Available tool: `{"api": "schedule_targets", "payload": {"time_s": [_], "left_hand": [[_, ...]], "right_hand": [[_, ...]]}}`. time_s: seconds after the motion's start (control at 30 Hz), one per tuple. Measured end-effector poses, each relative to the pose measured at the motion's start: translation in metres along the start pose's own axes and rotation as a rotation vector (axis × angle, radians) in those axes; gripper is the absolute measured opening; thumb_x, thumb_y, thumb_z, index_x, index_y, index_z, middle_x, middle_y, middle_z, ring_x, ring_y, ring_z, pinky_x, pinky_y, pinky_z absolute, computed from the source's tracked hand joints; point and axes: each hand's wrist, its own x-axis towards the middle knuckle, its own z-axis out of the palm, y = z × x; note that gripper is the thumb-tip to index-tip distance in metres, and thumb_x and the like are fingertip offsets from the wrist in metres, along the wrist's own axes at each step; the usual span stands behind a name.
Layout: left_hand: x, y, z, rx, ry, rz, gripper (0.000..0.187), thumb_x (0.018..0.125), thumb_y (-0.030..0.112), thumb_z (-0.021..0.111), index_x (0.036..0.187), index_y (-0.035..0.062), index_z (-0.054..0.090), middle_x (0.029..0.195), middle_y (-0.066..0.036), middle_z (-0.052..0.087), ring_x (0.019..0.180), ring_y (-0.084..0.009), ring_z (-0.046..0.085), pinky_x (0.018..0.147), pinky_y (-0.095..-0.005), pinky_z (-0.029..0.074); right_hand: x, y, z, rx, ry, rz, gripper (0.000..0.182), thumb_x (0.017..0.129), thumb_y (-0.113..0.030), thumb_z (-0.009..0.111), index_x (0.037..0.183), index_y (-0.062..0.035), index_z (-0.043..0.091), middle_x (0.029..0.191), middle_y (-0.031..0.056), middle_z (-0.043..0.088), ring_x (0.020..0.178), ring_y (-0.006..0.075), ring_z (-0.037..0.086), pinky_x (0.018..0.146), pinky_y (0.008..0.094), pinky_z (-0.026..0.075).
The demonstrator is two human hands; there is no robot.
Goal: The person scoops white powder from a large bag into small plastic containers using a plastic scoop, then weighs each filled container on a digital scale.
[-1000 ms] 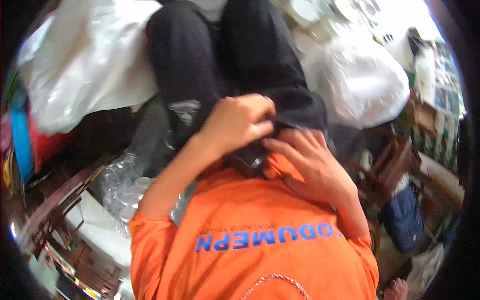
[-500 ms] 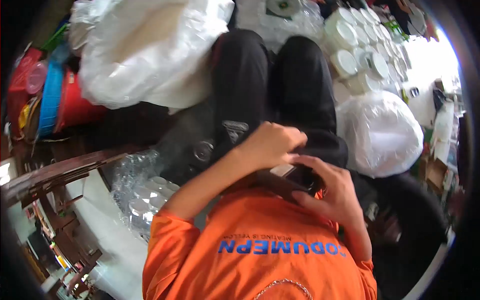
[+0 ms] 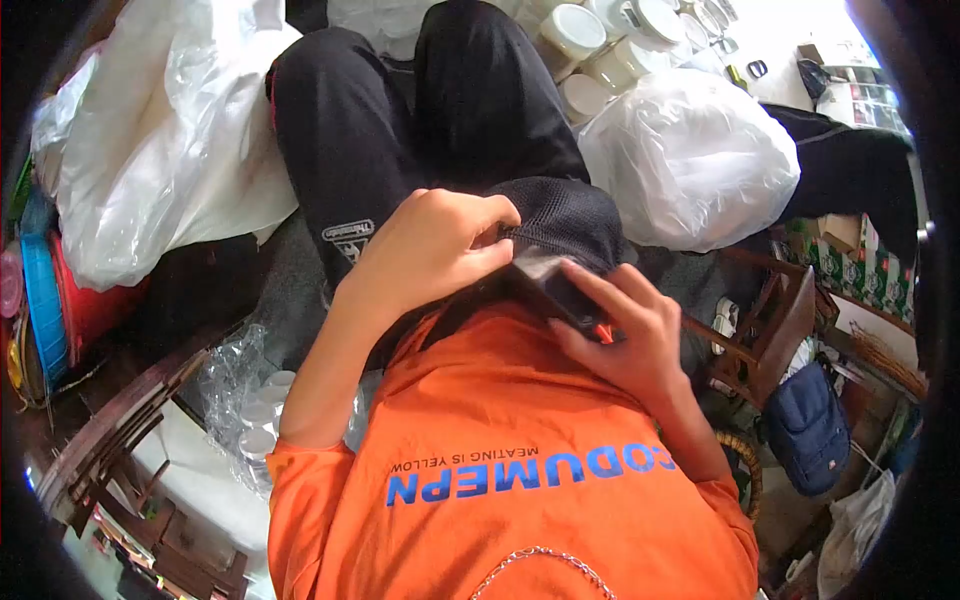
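I look down at my orange shirt (image 3: 520, 470) and black trousers (image 3: 400, 130). My left hand (image 3: 435, 250) is closed on the edge of a black mesh pouch (image 3: 565, 215) at my waist. Just below it, my right hand (image 3: 625, 335) holds a dark flat device (image 3: 550, 288) with a small red spot at its lower end, its fingers laid over the device's edge. The device's upper end sits against the mouth of the pouch. Both hands touch at the pouch opening.
Large white plastic bags lie at the left (image 3: 150, 150) and right (image 3: 690, 160) of my legs. White lidded tubs (image 3: 590, 45) stand beyond my knees. Bagged cups (image 3: 250, 400), stacked red and blue basins (image 3: 50, 300), a wooden chair (image 3: 775, 320) and a blue bag (image 3: 810, 425) crowd around.
The view has swung about while both hands stayed together at my waist. The dark device now shows more plainly below the mesh pouch, under my right fingers.
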Motion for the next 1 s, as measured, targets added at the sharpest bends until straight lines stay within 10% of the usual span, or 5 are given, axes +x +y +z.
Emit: {"api": "schedule_targets", "payload": {"time_s": [0.33, 0.53, 0.83, 0.93, 1.0], "left_hand": [[-0.008, 0.014, 0.002, 0.084, 0.081, -0.086, 0.022, 0.088, 0.015, 0.075, 0.106, 0.005, 0.07, 0.082, -0.015, 0.072, 0.07, -0.0259, 0.073, 0.063, -0.0337, 0.057], [-0.013, 0.004, 0.002, 0.113, 0.119, -0.004, 0.022, 0.088, 0.015, 0.075, 0.108, 0.006, 0.071, 0.085, -0.014, 0.073, 0.07, -0.0247, 0.072, 0.063, -0.0328, 0.057], [-0.019, 0.004, -0.005, 0.102, 0.087, -0.119, 0.022, 0.089, 0.009, 0.072, 0.111, 0.0043, 0.072, 0.086, -0.012, 0.073, 0.072, -0.0238, 0.071, 0.068, -0.032, 0.057], [-0.023, 0.005, -0.011, 0.109, 0.01, -0.154, 0.025, 0.09, 0.006, 0.069, 0.115, 0.0025, 0.069, 0.088, -0.013, 0.07, 0.076, -0.026, 0.071, 0.074, -0.0338, 0.057], [-0.029, 0.007, -0.014, 0.016, -0.127, -0.262, 0.044, 0.084, 0.006, 0.07, 0.128, 0.0035, 0.064, 0.105, -0.016, 0.065, 0.094, -0.0307, 0.07, 0.086, -0.0384, 0.056]], "right_hand": [[0.02, -0.014, 0.031, -0.02, 0.314, -0.093, 0.059, 0.076, -0.033, 0.089, 0.117, -0.0063, 0.057, 0.09, 0.0073, 0.066, 0.07, 0.0257, 0.069, 0.058, 0.035, 0.052], [0.035, -0.034, 0.024, -0.081, -0.092, -0.01, 0.068, 0.082, -0.034, 0.083, 0.133, -0.0027, 0.051, 0.112, 0.0143, 0.061, 0.077, 0.0303, 0.071, 0.063, 0.0384, 0.055], [0.048, -0.027, 0.037, 0.131, -0.039, 0.197, 0.067, 0.086, -0.033, 0.082, 0.132, -0.0016, 0.044, 0.116, 0.021, 0.057, 0.097, 0.043, 0.067, 0.081, 0.0471, 0.057], [0.053, -0.013, 0.042, 0.551, -0.103, -0.067, 0.072, 0.088, -0.031, 0.081, 0.139, -0.0013, 0.04, 0.124, 0.0255, 0.045, 0.107, 0.0494, 0.061, 0.084, 0.0482, 0.057], [0.049, -0.006, 0.028, 0.544, -0.241, -0.017, 0.069, 0.09, -0.024, 0.08, 0.142, -0.0024, 0.041, 0.123, 0.0201, 0.05, 0.107, 0.0376, 0.065, 0.084, 0.0408, 0.057]]}}
